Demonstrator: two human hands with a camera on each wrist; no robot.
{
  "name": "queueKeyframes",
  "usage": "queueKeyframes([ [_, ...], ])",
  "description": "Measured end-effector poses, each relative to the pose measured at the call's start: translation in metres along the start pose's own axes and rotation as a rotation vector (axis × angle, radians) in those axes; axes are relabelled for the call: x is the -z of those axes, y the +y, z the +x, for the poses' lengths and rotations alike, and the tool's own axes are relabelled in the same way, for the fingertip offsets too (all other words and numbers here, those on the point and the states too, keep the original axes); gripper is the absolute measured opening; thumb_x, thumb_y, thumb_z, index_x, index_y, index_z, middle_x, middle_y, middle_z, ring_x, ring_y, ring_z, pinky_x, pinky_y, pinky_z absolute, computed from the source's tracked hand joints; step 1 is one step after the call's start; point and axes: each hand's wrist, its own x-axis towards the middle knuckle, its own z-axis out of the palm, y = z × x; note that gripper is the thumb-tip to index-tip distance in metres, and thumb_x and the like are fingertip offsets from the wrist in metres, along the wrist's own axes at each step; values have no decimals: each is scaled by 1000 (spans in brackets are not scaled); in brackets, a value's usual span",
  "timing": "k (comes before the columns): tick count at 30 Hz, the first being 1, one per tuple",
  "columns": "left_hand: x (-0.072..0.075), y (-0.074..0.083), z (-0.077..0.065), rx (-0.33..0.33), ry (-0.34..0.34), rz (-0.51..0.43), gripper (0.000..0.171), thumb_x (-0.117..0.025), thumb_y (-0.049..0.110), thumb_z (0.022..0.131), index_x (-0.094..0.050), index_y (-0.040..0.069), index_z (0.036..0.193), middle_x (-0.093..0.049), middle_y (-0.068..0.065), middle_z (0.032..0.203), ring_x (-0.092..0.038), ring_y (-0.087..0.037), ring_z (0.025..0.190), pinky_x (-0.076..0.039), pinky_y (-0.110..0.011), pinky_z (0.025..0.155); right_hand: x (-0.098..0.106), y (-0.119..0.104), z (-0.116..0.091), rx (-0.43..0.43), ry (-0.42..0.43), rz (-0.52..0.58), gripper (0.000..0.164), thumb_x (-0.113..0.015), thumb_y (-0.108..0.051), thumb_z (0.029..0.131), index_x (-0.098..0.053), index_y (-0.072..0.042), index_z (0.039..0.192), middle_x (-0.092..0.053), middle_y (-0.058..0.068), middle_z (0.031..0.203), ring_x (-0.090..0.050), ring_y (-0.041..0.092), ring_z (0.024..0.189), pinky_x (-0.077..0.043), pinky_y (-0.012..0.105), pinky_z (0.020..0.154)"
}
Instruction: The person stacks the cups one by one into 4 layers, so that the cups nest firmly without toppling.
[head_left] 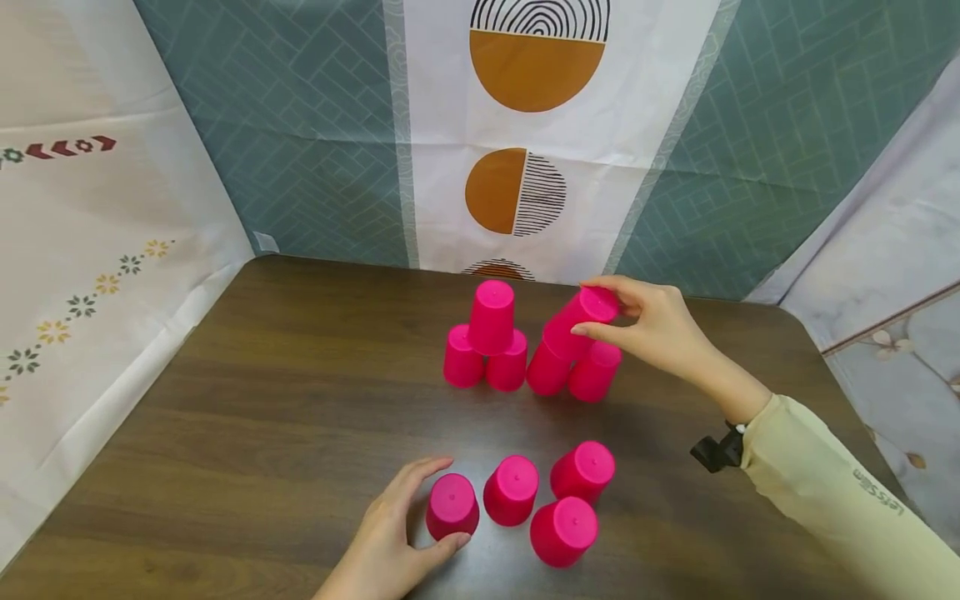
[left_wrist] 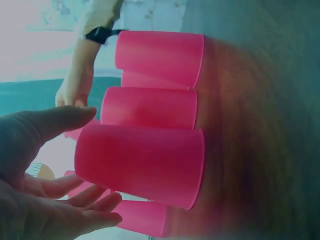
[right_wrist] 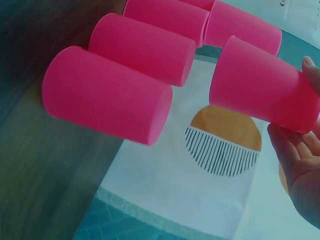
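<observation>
My right hand (head_left: 656, 329) pinches an upside-down pink plastic cup (head_left: 581, 321) by its closed end, thumb on one side and fingers on the other. That cup is tilted over two upside-down cups standing side by side, the left one (head_left: 548, 368) and the right one (head_left: 594, 372). In the right wrist view a gap shows between the held cup (right_wrist: 262, 85) and the nearest cup (right_wrist: 107, 95). Near the front, my left hand (head_left: 397, 525) curves loosely around another upside-down cup (head_left: 452, 507), thumb and fingers spread apart. The left wrist view shows this cup (left_wrist: 140, 165) standing between them.
Left of the held cup, one pink cup (head_left: 492, 317) sits on two others (head_left: 462, 358). Several loose upside-down cups stand at the front: one (head_left: 512, 492) beside my left hand, two (head_left: 583, 472) farther right. Fabric (head_left: 315, 150) hangs behind the brown wooden table (head_left: 300, 400).
</observation>
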Motion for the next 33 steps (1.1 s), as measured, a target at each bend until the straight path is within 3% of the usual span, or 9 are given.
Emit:
queueKeyframes([
  [7, -6, -3, 1, -33, 52, 31, 61, -84, 11, 64, -57, 17, 119, -58, 11, 114, -58, -8, 101, -52, -33, 83, -16, 0, 16, -89, -10, 69, 59, -78, -38, 74, -59, -15, 126, -68, 1, 104, -69, 14, 84, -53, 19, 68],
  [11, -7, -3, 2, 0, 65, 7, 57, -84, 12, 65, -59, 18, 116, -59, 16, 109, -58, -5, 95, -52, -31, 81, -24, -2, 22, -110, -32, 71, 61, -78, -39, 73, -59, -15, 126, -67, 0, 106, -68, 14, 84, -54, 25, 70],
  [17, -4, -4, 2, 110, -13, -134, 49, -83, 15, 69, -60, 17, 112, -60, 15, 99, -59, -4, 89, -51, -22, 83, -30, -1, 26, -68, -30, 17, 59, -80, -36, 72, -61, -14, 123, -66, 0, 111, -67, 12, 85, -54, 28, 73],
  [21, -1, -7, 4, 142, -67, -229, 46, -82, 19, 71, -61, 13, 111, -63, 9, 100, -61, -7, 91, -50, -19, 86, -34, -1, 28, -22, -39, 26, 57, -81, -32, 72, -62, -12, 122, -66, 2, 110, -66, 14, 85, -55, 32, 74],
  [28, 3, -10, 7, 175, -148, -307, 51, -84, 23, 69, -61, 7, 112, -65, 0, 104, -64, -11, 94, -51, -22, 85, -36, 1, 30, 3, -68, 21, 56, -81, -30, 72, -62, -10, 121, -67, 6, 108, -65, 18, 85, -55, 35, 75],
  [33, 3, -10, 8, 201, -155, -324, 52, -84, 23, 67, -62, 7, 111, -66, -2, 104, -65, -12, 95, -51, -23, 85, -37, 3, 32, 9, -79, 29, 56, -81, -31, 72, -62, -12, 122, -67, 5, 108, -65, 18, 88, -55, 35, 77],
])
